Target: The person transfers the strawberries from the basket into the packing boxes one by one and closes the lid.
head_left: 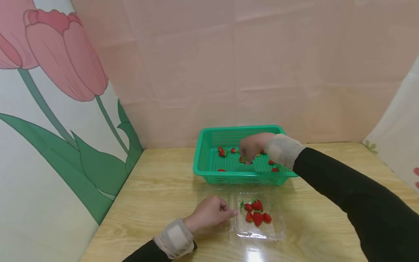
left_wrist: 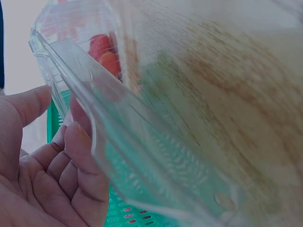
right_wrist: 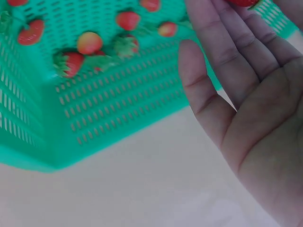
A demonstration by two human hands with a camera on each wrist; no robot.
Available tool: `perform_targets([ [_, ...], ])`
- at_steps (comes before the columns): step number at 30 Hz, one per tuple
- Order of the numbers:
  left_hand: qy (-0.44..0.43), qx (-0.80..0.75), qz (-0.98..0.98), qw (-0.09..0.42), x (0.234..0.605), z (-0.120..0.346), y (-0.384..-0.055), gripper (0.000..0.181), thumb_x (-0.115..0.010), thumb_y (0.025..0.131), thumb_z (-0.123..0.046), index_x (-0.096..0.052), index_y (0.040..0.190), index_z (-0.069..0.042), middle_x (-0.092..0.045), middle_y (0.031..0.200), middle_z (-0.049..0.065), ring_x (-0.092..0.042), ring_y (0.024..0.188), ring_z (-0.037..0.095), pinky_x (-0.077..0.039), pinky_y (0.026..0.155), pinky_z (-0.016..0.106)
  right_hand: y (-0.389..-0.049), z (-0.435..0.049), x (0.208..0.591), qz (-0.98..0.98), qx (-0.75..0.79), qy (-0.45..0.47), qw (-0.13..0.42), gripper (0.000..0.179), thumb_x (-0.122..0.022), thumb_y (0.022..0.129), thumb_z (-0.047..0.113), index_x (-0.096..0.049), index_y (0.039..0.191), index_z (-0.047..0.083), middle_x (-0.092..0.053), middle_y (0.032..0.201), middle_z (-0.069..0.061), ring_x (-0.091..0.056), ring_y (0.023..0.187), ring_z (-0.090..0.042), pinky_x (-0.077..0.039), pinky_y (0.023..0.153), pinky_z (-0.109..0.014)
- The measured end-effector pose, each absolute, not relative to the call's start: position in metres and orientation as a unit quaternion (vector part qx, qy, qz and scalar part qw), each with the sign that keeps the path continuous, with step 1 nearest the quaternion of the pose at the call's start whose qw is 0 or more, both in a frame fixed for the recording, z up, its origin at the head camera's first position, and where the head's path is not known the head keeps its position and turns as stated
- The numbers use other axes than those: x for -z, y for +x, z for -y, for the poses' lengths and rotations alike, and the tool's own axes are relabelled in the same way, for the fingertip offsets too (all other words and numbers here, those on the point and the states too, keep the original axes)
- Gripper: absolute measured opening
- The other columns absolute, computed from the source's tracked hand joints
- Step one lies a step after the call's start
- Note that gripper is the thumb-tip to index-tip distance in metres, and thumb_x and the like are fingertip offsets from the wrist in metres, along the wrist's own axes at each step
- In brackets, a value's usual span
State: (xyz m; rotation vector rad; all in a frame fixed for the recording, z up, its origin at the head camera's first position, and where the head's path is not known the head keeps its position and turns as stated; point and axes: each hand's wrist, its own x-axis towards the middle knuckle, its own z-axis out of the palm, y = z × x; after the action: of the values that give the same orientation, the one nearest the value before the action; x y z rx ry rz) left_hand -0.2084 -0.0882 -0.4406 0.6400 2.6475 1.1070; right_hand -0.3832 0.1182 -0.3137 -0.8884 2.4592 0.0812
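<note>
My left hand [head_left: 212,212] is at the left side of a clear plastic box [head_left: 242,233]. Its thumb and curled fingers pinch the box's rim [left_wrist: 94,142], as the left wrist view shows. Inside the box lies a small group of red strawberries [head_left: 258,218]. Over the green basket [head_left: 242,174] my right hand [head_left: 256,145] reaches down, fingertips low among loose strawberries [head_left: 222,153]. At the top edge of the right wrist view, a strawberry [right_wrist: 244,2] sits between thumb and fingers, partly cut off.
The basket stands behind the box, close to the back wall [head_left: 229,72]. More strawberries [right_wrist: 71,64] lie scattered on its slotted floor. Both rest on a wooden table [head_left: 163,189]. A white panel with painted tulips [head_left: 65,54] borders the left side.
</note>
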Motion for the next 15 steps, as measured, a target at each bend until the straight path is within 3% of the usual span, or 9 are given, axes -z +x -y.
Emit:
perform_targets([
  [2, 0.216, -0.375, -0.896, 0.101, 0.440, 0.088, -0.209, 0.036, -0.069, 0.090, -0.041, -0.067, 0.065, -0.015, -0.057, 0.049, -0.006, -0.049, 0.042, 0.007, -0.039, 0.044, 0.024, -0.379, -0.119, 0.307, -0.904, -0.017, -0.344, 0.252, 0.049, -0.072, 0.090, 0.023, -0.033, 0.061, 0.020, -0.026, 0.055, 0.005, -0.021, 0.052, -0.014, -0.026, 0.053, -0.030],
  [4, 0.216, -0.377, -0.895, 0.104, 0.441, 0.088, -0.209, 0.036, -0.069, 0.090, -0.041, -0.067, 0.065, -0.015, -0.057, 0.049, -0.005, -0.049, 0.042, 0.007, -0.039, 0.043, 0.024, -0.373, -0.121, 0.300, -0.902, -0.011, -0.358, 0.240, 0.049, -0.073, 0.089, 0.023, -0.032, 0.062, 0.020, -0.022, 0.055, 0.006, -0.019, 0.052, -0.013, -0.025, 0.052, -0.030],
  [7, 0.216, -0.379, -0.894, 0.104, 0.442, 0.089, -0.210, 0.037, -0.069, 0.090, -0.042, -0.067, 0.065, -0.015, -0.057, 0.049, -0.004, -0.049, 0.042, 0.007, -0.039, 0.043, 0.024, -0.362, -0.125, 0.292, -0.901, 0.009, -0.374, 0.222, 0.033, -0.075, 0.088, 0.021, -0.048, 0.067, 0.017, -0.028, 0.058, 0.006, -0.024, 0.053, -0.011, -0.027, 0.054, -0.029],
  [10, 0.218, -0.376, -0.894, 0.104, 0.442, 0.089, -0.211, 0.037, -0.068, 0.090, -0.042, -0.067, 0.065, -0.015, -0.056, 0.048, -0.005, -0.048, 0.042, 0.007, -0.039, 0.044, 0.024, -0.349, -0.128, 0.290, -0.897, 0.036, -0.386, 0.213, 0.015, -0.076, 0.087, 0.020, -0.066, 0.091, 0.009, -0.040, 0.062, 0.007, -0.031, 0.055, -0.010, -0.033, 0.056, -0.029],
  [12, 0.217, -0.376, -0.895, 0.107, 0.442, 0.089, -0.212, 0.038, -0.068, 0.090, -0.042, -0.067, 0.064, -0.015, -0.056, 0.048, -0.006, -0.048, 0.043, 0.006, -0.039, 0.044, 0.024, -0.340, -0.130, 0.291, -0.894, 0.050, -0.391, 0.213, 0.029, -0.076, 0.086, 0.021, -0.068, 0.109, 0.006, -0.046, 0.062, 0.006, -0.033, 0.055, -0.009, -0.038, 0.061, -0.028],
  [15, 0.214, -0.374, -0.895, 0.111, 0.442, 0.090, -0.212, 0.038, -0.068, 0.090, -0.042, -0.066, 0.065, -0.014, -0.056, 0.048, -0.006, -0.048, 0.043, 0.007, -0.040, 0.044, 0.024, -0.327, -0.132, 0.295, -0.889, 0.064, -0.399, 0.217, 0.037, -0.076, 0.086, 0.021, -0.066, 0.118, 0.006, -0.050, 0.061, 0.006, -0.034, 0.054, -0.008, -0.041, 0.064, -0.028],
])
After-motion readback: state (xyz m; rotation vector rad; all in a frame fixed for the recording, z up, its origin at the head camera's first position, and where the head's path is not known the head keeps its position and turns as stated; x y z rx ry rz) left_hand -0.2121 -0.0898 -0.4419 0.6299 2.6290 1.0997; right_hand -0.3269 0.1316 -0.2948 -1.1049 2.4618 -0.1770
